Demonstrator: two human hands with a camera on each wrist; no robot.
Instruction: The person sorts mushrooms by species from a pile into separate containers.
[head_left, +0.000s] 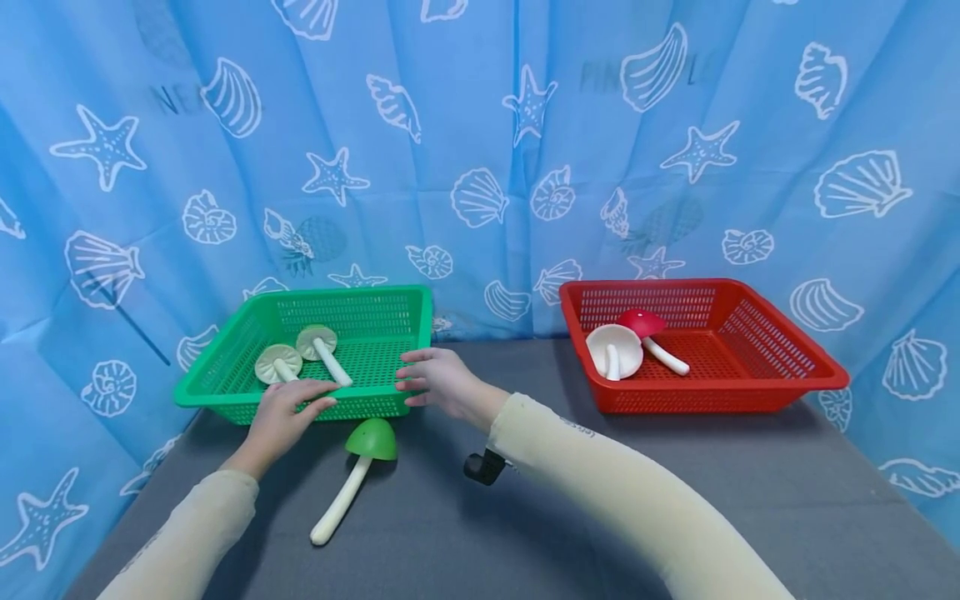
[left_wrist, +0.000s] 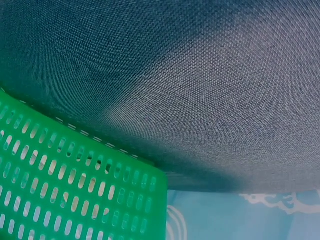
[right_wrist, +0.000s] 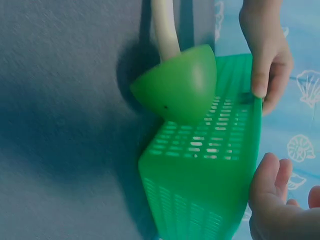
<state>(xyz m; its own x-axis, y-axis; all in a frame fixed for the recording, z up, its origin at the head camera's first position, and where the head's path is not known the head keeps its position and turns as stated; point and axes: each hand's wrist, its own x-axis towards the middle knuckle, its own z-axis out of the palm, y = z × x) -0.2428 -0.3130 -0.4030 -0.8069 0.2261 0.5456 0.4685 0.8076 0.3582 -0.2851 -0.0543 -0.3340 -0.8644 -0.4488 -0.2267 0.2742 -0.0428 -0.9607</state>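
My left hand (head_left: 288, 414) grips the front rim of a green plastic basket (head_left: 352, 302); in the right wrist view its thumb lies against the outer wall. My right hand (head_left: 450, 385) is beside the basket's front right corner, fingers extended and slightly spread, nothing held. Two toy mushrooms, one at the left (head_left: 277, 364) and another further back (head_left: 318, 342), lie inside with pale undersides up. In front of the basket, a mushroom with a green cap (head_left: 372, 439) and white stem lies on the grey cloth. The left wrist view shows the basket's slotted wall (left_wrist: 75, 180) but no hand.
To the right stands a red basket (head_left: 705, 398) holding a mushroom with a red cap (head_left: 641, 322) and one showing its white underside (head_left: 622, 343). A blue shell-patterned curtain (head_left: 480, 242) hangs behind the grey-covered table (head_left: 540, 517). A black wrist camera (head_left: 483, 467) hangs under the right sleeve.
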